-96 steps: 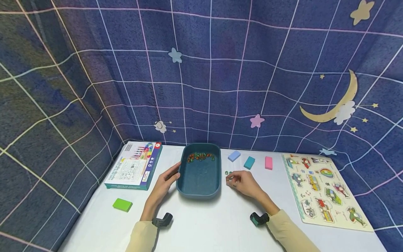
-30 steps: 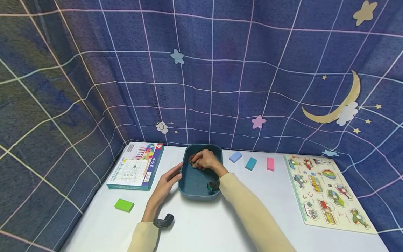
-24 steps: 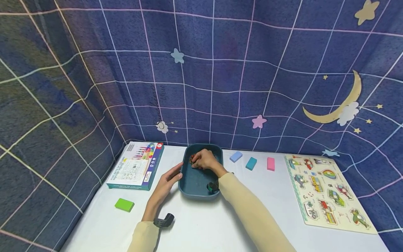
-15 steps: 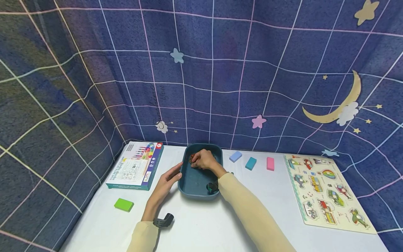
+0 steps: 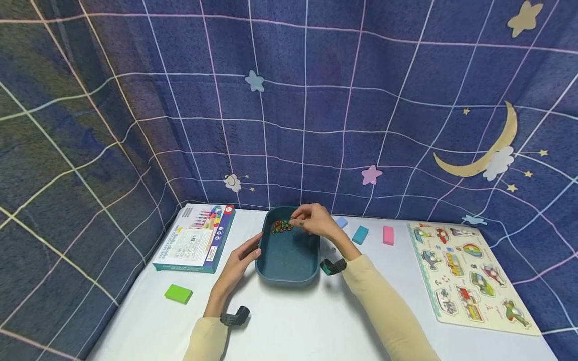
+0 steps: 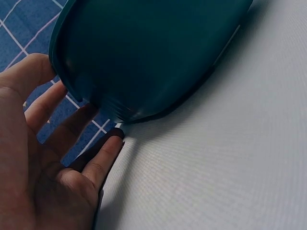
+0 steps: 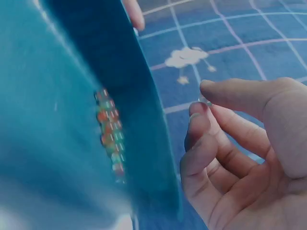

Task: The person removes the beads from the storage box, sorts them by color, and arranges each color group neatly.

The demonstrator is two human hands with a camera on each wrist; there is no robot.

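A dark teal plastic bin (image 5: 289,263) stands on the white table, with a cluster of red and green glass marbles (image 5: 282,226) at its far end. My left hand (image 5: 237,261) rests its fingers against the bin's outer left wall, which the left wrist view shows close up along the bin's edge (image 6: 53,43). Over the bin's right rim, my right hand (image 5: 318,221) pinches a small clear glass marble (image 7: 205,101) between thumb and fingertip. In the right wrist view, the pinched marble is mostly covered by the fingers. Another small marble (image 5: 333,249) lies on the table beside the bin, under the right wrist.
A blue block (image 5: 341,222), a teal block (image 5: 360,234) and a pink block (image 5: 388,235) lie right of the bin. A wooden picture puzzle board (image 5: 474,281) is farther right. On the left are a flat cardboard box (image 5: 194,238) and a green block (image 5: 178,294). A patterned curtain hangs behind.
My right hand went from the table on the right into the bin among the marbles, then rose back over the right rim with a marble pinched. The left hand stays at the bin's wall.
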